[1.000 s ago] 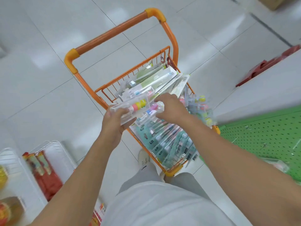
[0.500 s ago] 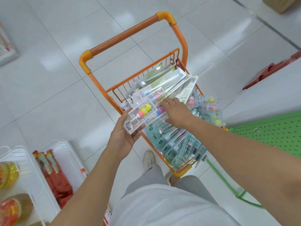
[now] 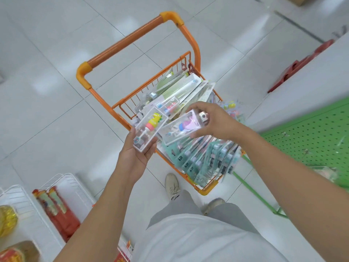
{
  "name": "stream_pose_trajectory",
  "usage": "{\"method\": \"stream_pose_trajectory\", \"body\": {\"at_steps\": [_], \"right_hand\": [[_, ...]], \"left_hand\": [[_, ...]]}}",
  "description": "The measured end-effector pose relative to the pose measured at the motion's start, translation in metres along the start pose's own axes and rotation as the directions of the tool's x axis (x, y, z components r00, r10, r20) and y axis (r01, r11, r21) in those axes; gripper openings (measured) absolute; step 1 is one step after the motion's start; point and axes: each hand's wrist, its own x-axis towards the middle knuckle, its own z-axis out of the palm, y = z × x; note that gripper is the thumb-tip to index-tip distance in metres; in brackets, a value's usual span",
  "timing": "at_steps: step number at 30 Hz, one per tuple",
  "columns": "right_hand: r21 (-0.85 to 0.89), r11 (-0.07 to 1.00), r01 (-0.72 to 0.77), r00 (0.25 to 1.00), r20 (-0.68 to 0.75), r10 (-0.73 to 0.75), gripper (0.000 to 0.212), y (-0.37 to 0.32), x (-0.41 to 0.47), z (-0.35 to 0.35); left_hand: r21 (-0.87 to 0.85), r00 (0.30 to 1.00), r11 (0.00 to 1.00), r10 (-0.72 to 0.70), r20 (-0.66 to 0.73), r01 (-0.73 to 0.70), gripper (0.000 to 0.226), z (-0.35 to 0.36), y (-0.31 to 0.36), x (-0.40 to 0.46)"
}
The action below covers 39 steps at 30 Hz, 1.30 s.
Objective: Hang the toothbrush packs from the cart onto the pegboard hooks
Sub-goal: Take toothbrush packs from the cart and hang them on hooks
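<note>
— Head view: what do the hands have?

— The left hand [image 3: 138,152] holds a clear toothbrush pack [image 3: 150,129] with a yellow-and-green figure inside; the pack lies along the palm, fingers [image 3: 151,148] curled up round its near end. The right hand [image 3: 213,121] grips a second clear pack [image 3: 181,127], this one with a pink-and-blue figure, thumb below and fingers over its far end. The two packs sit just beside each other above the near-left corner of the cart.

— And the cart?

— The orange cart [image 3: 170,21] stands on the white tiled floor [image 3: 56,120], piled with more packs: teal ones [image 3: 205,161] fanned at the near end, green-and-white ones [image 3: 179,89] at the far end.

— The pegboard?

— The green pegboard [image 3: 313,140] is at the right, well apart from both hands. A white wire rack [image 3: 62,184] with red packets [image 3: 56,210] is at lower left.
</note>
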Motion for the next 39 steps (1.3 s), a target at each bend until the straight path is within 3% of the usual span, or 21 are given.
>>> {"method": "stream_pose_trajectory", "body": {"at_steps": [7,10,13,18,20,24,27,29,33,36,39], "right_hand": [[0.462,0.887,-0.01,0.989,-0.125,0.076,0.063,0.026,-0.136,-0.051],[0.552,0.834,-0.002,0.949,-0.262,0.176,0.058,0.058,-0.205,-0.069],[0.678,0.735,0.02,0.896,-0.338,0.288,0.056,0.098,-0.279,-0.082],[0.818,0.566,0.1,0.718,-0.453,0.528,0.043,0.182,-0.39,-0.076],[0.855,0.504,0.12,0.655,-0.45,0.607,0.041,0.213,-0.423,-0.07],[0.908,0.381,0.175,0.501,-0.415,0.759,0.047,0.272,-0.461,-0.054],[0.941,0.3,0.158,0.39,-0.338,0.857,0.045,0.314,-0.467,-0.044],[0.956,0.264,0.13,0.373,-0.294,0.88,0.045,0.34,-0.463,-0.038],[0.975,0.201,0.098,0.427,-0.223,0.876,0.032,0.387,-0.443,-0.03],[0.976,0.214,0.04,0.47,-0.208,0.858,0.018,0.417,-0.423,-0.035],[0.965,0.263,-0.015,0.456,-0.228,0.86,0.028,0.448,-0.404,-0.04]], "left_hand": [[0.319,0.961,0.947,-0.045,0.272,-0.046,0.039,0.079,-0.051,-0.021],[0.423,0.907,0.905,-0.144,0.397,-0.042,0.024,0.117,-0.096,-0.036],[0.554,0.822,0.831,-0.281,0.495,-0.05,0.026,0.152,-0.153,-0.058],[0.8,0.751,0.592,-0.485,0.448,-0.095,0.059,0.206,-0.278,-0.103],[0.864,0.749,0.485,-0.519,0.411,-0.139,0.051,0.221,-0.325,-0.123],[0.909,0.793,0.366,-0.486,0.368,-0.198,0.024,0.227,-0.407,-0.142],[0.935,0.815,0.313,-0.49,0.311,-0.169,0.025,0.22,-0.448,-0.132],[0.947,0.822,0.296,-0.504,0.266,-0.125,0.029,0.217,-0.466,-0.12],[0.955,0.808,0.274,-0.534,0.249,-0.113,0.034,0.218,-0.485,-0.084],[0.954,0.8,0.284,-0.546,0.246,-0.1,0.036,0.223,-0.494,-0.06],[0.947,0.811,0.311,-0.533,0.242,-0.079,0.033,0.225,-0.502,-0.04]]}}
